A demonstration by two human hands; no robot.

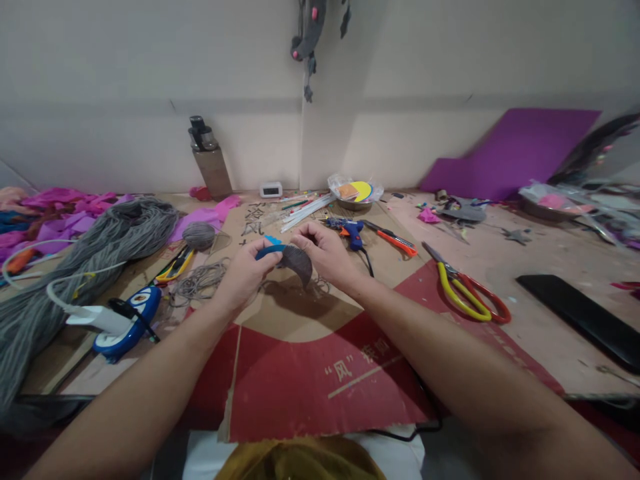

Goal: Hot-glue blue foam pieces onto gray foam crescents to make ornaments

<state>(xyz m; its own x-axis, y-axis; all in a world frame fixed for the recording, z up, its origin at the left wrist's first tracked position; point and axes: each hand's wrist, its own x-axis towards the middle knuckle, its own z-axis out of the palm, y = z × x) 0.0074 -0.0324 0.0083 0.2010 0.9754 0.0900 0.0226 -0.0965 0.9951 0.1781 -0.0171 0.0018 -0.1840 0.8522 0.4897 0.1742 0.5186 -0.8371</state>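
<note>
Between my two hands, above the cardboard sheet (280,313), is a curved strip (299,263), dark grey on the right and blue at its left end. My left hand (249,267) is closed on the blue end, with a lighter blue bit showing just above the fingers. At the grey part's upper edge, my right hand (323,250) pinches with thumb and fingers. I cannot make out whether a thread is in that pinch. Loose grey yarn (200,280) lies beside my left hand, and a blue glue gun (354,235) lies just beyond my right hand.
Scissors (467,290) with red and yellow handles and a black slab-like object (580,319) lie to the right. A power strip (133,327) with a white plug, a grey yarn hank (115,247) and a yellow cutter (176,264) are left. A bottle (213,163) stands behind.
</note>
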